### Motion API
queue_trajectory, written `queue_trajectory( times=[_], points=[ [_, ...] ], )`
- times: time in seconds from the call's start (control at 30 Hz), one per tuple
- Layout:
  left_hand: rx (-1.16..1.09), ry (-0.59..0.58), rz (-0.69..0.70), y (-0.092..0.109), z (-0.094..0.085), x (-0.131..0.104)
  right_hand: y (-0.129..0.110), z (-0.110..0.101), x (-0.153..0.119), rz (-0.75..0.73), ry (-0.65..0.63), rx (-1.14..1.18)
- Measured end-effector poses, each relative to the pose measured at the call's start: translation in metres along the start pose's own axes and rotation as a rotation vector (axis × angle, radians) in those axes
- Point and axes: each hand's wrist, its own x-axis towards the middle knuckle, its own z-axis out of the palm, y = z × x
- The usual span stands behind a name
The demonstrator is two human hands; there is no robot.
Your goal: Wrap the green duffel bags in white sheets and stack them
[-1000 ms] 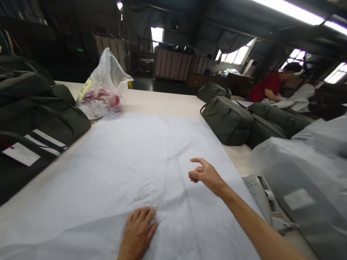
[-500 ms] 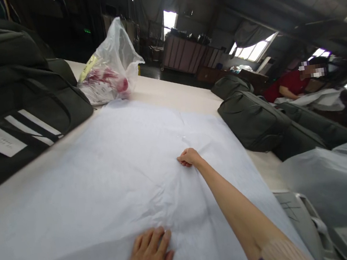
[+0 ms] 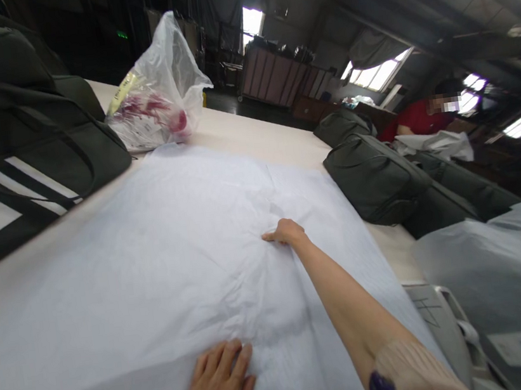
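Observation:
A large thin white sheet [image 3: 152,247], wrinkled in the middle, is spread over the table. My left hand [image 3: 218,383] lies flat on its near part, fingers stretched out. Farther away, my right hand [image 3: 287,231] is closed at the sheet, its index finger pointing left and the other fingers curled. Creases in the sheet gather around this hand and run back towards my left hand. The fingertips seem to pinch a fold of the sheet, though the hand partly hides it.
Dark bags [image 3: 16,125] stand at the left, one with white stripes and a tag. A clear plastic bag [image 3: 156,100] with red contents sits at the table's far end. More dark bags [image 3: 373,174], translucent plastic [image 3: 500,266] and a grey case [image 3: 433,319] line the right, near a person in red [image 3: 418,118].
My right hand has shifted slightly, its index finger now reaching out more to the left, and the creases by it have deepened. My left hand stays flat. The view has turned a little.

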Motion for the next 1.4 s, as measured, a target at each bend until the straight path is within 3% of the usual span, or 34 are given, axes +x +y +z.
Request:
queue_trajectory(
  times=[0.17, 0.3, 0.47, 0.63, 0.7, 0.8, 0.87, 0.97, 1.03, 1.1, 1.17, 1.23, 1.3, 1.4],
  points=[
    [0.002, 0.016, -0.008, 0.001, -0.002, 0.003, 0.022, 0.016, -0.017, -0.012, 0.141, 0.044],
    [-0.007, 0.026, -0.005, 0.002, -0.004, 0.003, 0.027, 0.019, -0.025, -0.045, 0.114, 0.152],
    [-0.004, 0.002, -0.005, 0.001, -0.006, 0.004, 0.031, -0.003, -0.017, -0.082, -0.029, 0.272],
    [-0.004, 0.038, 0.015, 0.002, -0.009, 0.007, 0.021, -0.027, -0.018, -0.057, 0.144, 0.239],
    [0.004, 0.033, 0.015, 0.001, -0.009, 0.007, 0.010, -0.023, -0.024, -0.194, 0.326, 0.216],
    [0.015, 0.026, 0.028, -0.002, -0.008, 0.006, -0.005, 0.008, -0.033, -0.589, 0.528, 0.089],
    [0.018, 0.028, 0.040, -0.004, -0.006, 0.005, -0.009, 0.036, -0.033, -0.697, 0.448, -0.010],
    [0.014, 0.011, 0.033, -0.005, -0.002, 0.002, -0.009, 0.059, -0.026, -0.613, 0.193, 0.134],
    [0.005, -0.002, 0.014, -0.005, 0.001, 0.000, -0.008, 0.050, -0.024, -0.538, 0.095, 0.378],
    [-0.009, -0.015, -0.013, -0.005, 0.005, -0.003, -0.005, 0.026, -0.032, -0.483, 0.106, 0.572],
    [-0.036, -0.041, -0.041, -0.005, 0.008, -0.003, 0.006, 0.000, -0.056, -0.459, 0.189, 0.669],
    [-0.070, -0.086, -0.077, -0.003, 0.006, 0.000, 0.030, -0.015, -0.096, -0.463, 0.208, 0.739],
    [-0.103, -0.161, -0.118, 0.000, -0.004, 0.008, 0.069, -0.012, -0.151, -0.490, 0.180, 0.709],
    [-0.104, -0.350, -0.145, 0.006, -0.025, 0.025, 0.147, 0.018, -0.250, -0.524, 0.167, 0.490]
  ],
)
